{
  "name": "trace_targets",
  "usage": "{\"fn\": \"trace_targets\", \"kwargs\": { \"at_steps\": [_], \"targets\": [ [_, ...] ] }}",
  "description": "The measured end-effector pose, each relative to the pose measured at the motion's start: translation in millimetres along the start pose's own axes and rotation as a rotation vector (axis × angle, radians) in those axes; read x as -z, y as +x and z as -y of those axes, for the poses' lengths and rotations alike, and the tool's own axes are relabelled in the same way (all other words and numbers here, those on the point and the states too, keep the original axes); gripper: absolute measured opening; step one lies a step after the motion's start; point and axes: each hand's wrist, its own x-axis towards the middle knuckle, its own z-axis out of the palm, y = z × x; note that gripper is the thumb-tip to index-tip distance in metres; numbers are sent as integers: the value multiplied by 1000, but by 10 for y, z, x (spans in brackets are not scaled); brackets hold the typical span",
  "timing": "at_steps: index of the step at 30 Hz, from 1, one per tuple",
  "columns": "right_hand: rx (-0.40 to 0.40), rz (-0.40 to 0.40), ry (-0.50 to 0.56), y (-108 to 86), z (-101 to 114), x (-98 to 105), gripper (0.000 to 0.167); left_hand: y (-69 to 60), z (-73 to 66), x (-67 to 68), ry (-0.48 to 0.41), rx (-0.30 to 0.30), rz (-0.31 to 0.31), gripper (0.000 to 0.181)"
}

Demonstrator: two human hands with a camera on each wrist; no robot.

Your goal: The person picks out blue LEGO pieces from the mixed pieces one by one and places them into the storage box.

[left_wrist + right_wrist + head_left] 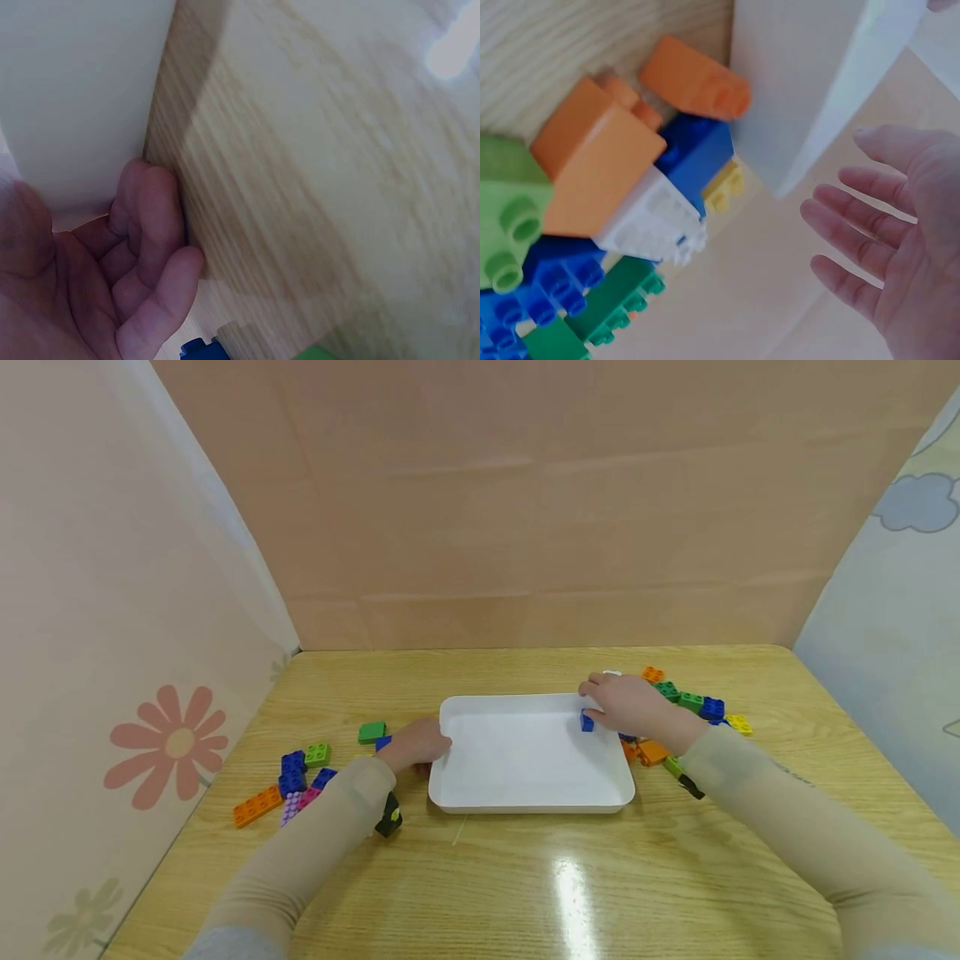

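A shallow white tray (525, 806) stands on the wooden table. At its left wall is my left hand (416, 743), thumb over the rim and fingers curled against the outer side; in the left wrist view this hand (127, 262) grips the tray wall (82, 97). Above the tray's right end hovers my right hand (633, 702). The right wrist view shows its fingers (855, 229) spread and relaxed, holding nothing. A small blue toy brick (587, 721) appears inside the tray, just below the right fingertips; whether it lies on the bottom I cannot tell.
Several toy bricks lie right of the tray, among them an orange brick (653, 752), a green brick (691, 701) and a yellow brick (739, 724). On the left are more, including a long orange brick (257, 806) and a black piece (389, 816). Partitions surround the table.
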Motion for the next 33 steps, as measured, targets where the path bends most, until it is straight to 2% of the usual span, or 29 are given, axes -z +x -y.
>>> {"fn": "trace_targets", "kwargs": {
  "at_steps": [4,9,17,23,33],
  "targets": [
    [-18,-58,19,-40,-73,77,31,11,3,-6,6,-7,-4,28],
    [-76,-71,41,-90,-205,159,31,17,2,-8,7,-21,-7,29],
    [-176,-40,85,-170,-383,194,36,13,-12,-10,20,-38,-7,30],
    [-184,-37,86,-208,-491,152,35,0,-27,-9,18,-35,-3,31],
    [-253,76,115,-156,-559,-20,48,4,-14,2,16,-18,-8,29]
  ]
}}
